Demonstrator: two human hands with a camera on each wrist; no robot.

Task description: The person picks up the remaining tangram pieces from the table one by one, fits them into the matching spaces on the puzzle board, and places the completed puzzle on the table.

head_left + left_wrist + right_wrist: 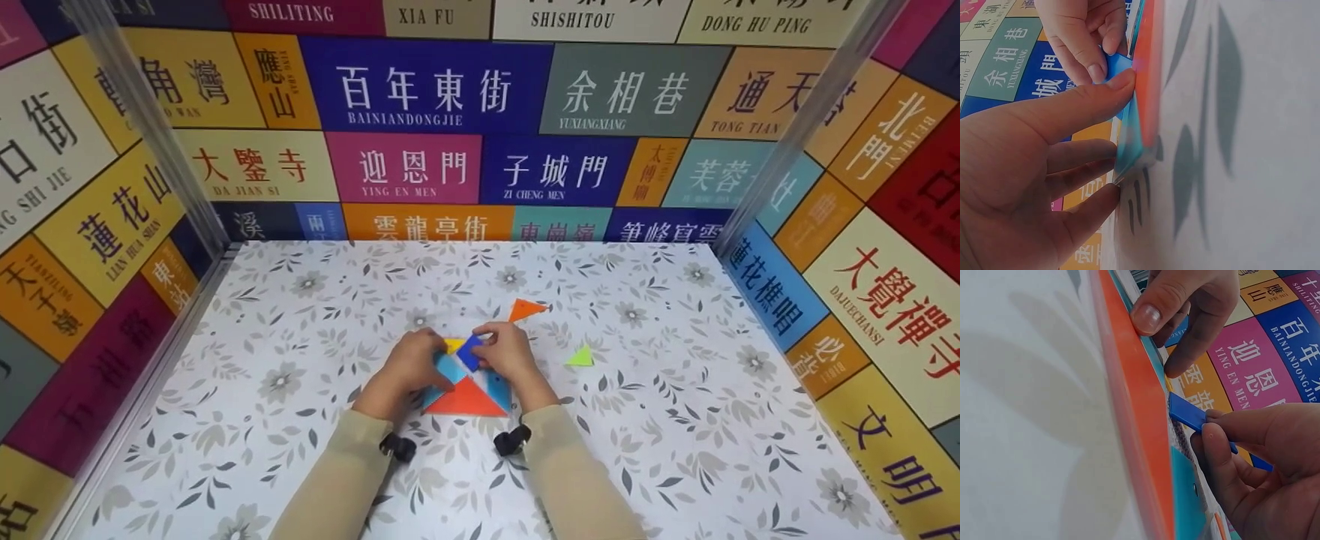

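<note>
A tangram tray (1148,159) with a see-through edge lies between the two hands. A large orange-red triangle (466,400) fills its near side, light blue pieces (496,387) flank it, and a small yellow piece (454,343) shows at the far side. My left hand (409,367) rests over the tray's left part, thumb on top by the orange-red triangle, other fingers fairly straight along the edge. Between thumb and fingers my right hand (511,352) pinches a blue tangram piece (1186,412), tilted over the tray's far part. The right palm hides some of the tray's right side.
A loose orange triangle (527,309) lies beyond the right hand, and a small lime-green triangle (580,357) lies to its right. The floral-patterned tabletop (300,450) is bounded by panels of coloured signs (420,82) at the back and sides.
</note>
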